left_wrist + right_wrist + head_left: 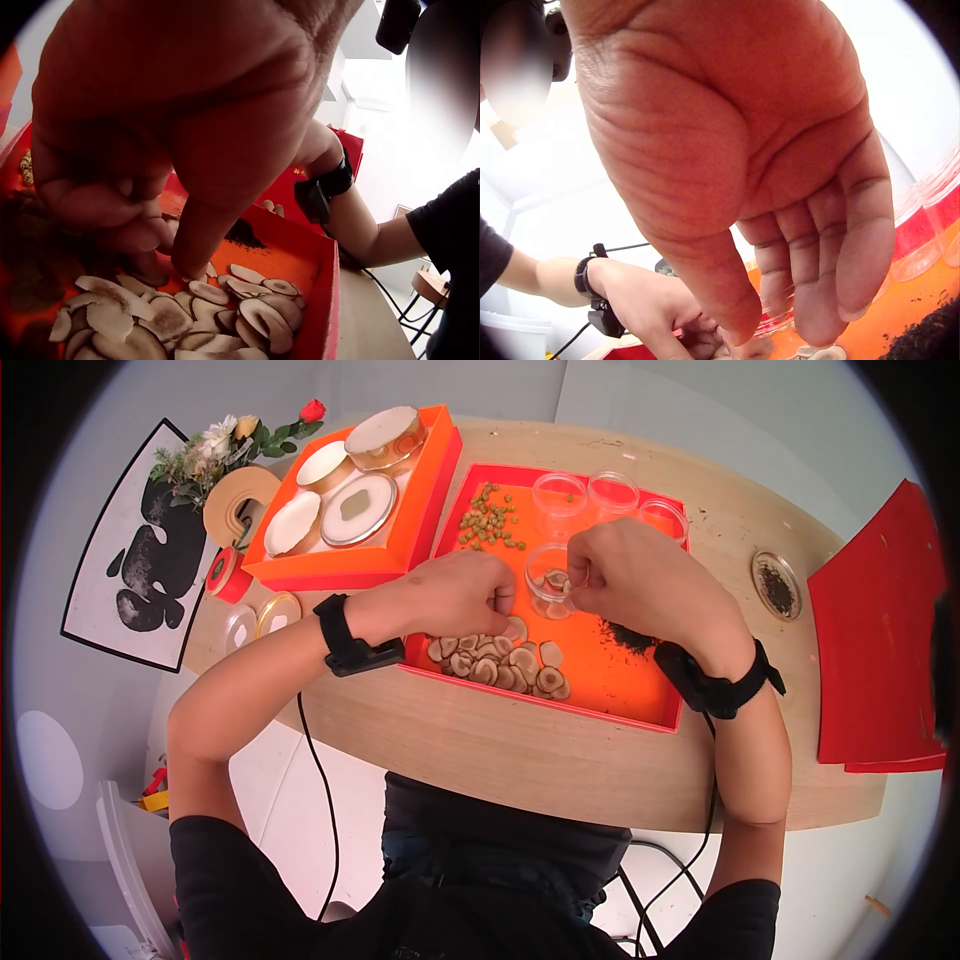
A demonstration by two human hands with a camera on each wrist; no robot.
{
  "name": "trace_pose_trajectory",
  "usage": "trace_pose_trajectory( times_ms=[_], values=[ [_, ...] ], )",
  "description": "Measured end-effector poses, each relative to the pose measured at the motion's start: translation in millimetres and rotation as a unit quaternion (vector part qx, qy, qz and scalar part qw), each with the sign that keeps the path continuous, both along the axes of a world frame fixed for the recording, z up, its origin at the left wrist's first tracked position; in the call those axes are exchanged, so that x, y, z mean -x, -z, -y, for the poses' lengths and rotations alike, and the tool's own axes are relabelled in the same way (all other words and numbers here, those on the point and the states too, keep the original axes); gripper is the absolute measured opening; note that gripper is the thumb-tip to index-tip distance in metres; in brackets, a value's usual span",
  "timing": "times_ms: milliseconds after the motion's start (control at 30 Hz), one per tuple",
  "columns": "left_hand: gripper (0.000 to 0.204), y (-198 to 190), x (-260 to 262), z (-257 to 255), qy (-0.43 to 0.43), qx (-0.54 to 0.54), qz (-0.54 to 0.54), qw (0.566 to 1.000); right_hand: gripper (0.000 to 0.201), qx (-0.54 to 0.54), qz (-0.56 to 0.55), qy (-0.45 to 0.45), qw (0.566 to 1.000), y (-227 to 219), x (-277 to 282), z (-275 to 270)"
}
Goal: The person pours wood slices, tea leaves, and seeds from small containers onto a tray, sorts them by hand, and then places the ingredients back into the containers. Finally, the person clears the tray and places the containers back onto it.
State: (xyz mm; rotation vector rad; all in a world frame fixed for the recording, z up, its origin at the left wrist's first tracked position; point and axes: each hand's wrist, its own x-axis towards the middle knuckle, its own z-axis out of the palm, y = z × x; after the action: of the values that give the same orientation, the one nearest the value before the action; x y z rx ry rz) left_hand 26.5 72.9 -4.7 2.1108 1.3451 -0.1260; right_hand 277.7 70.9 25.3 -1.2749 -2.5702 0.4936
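Observation:
Pale oval dried slices with dark rims (500, 665) lie heaped along the near edge of a red tray with an orange floor (610, 680). Over the heap's far edge, my left hand (462, 595) points its curled fingers down and pinches a slice (515, 628), mostly covered by its fingertips. My right hand (645, 575) pinches the near right side of a clear round cup (548, 600), thumb and fingers at the rim. A few slices (552, 578) lie inside this cup. In the left wrist view, the thumb (196, 251) reaches down among the slices (210, 315).
Several clear cups (612, 490) stand at the tray's far side, near greenish dried buds (485, 520). Dark loose tea-like shreds (630, 638) lie under my right wrist. An orange box (440, 480) with round containers stands left; a dish of dark shreds (776, 585) sits right.

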Motion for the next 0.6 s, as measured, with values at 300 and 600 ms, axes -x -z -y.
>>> trace_pose_trajectory(
  times_ms=[300,600],
  values=[
    [0.030,-35,19,5,-0.013,0.025,0.070,0.997,0.028,-0.019,0.007,-0.003,1.000,7,-2,-3],
    [0.027,-61,-7,-5,-0.035,-0.089,0.154,0.983,0.024,0.025,0.004,0.005,1.000,-1,2,-3]
  ],
)
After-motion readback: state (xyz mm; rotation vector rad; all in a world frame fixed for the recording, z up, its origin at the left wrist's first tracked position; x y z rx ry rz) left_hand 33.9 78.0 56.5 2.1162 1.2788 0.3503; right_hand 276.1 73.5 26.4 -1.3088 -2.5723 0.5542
